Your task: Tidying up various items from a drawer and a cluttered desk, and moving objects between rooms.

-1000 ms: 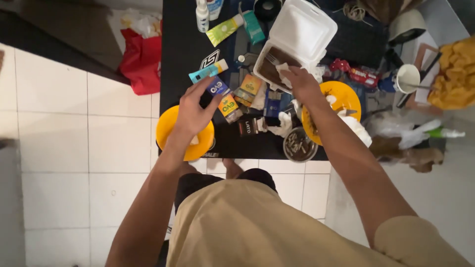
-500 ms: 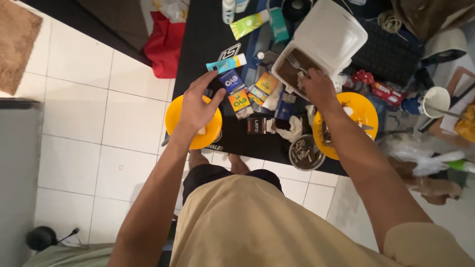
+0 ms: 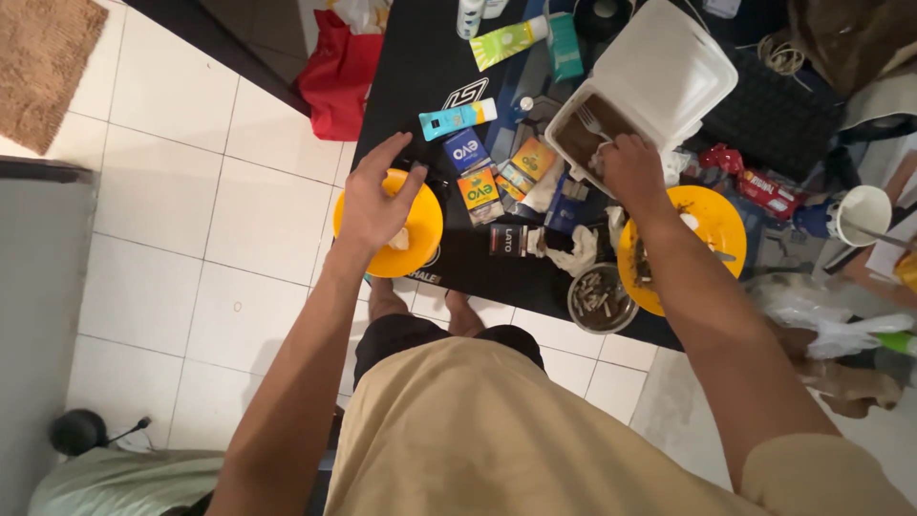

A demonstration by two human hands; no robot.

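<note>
White floor tiles border a cluttered black table [image 3: 401, 96]. At frame centre, the left hand [image 3: 374, 203] spreads open over 1 yellow plate [image 3: 420, 244]; the right hand [image 3: 630, 170] grips a crumpled napkin inside the open foam box [image 3: 659, 81]. A 2nd plate [image 3: 716, 225], right, looks uncleared.

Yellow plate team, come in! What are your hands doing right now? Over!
Left hand spread over the near yellow plate. Right hand at the white foam box, grip unclear. Packets and an ashtray crowd between.
</note>
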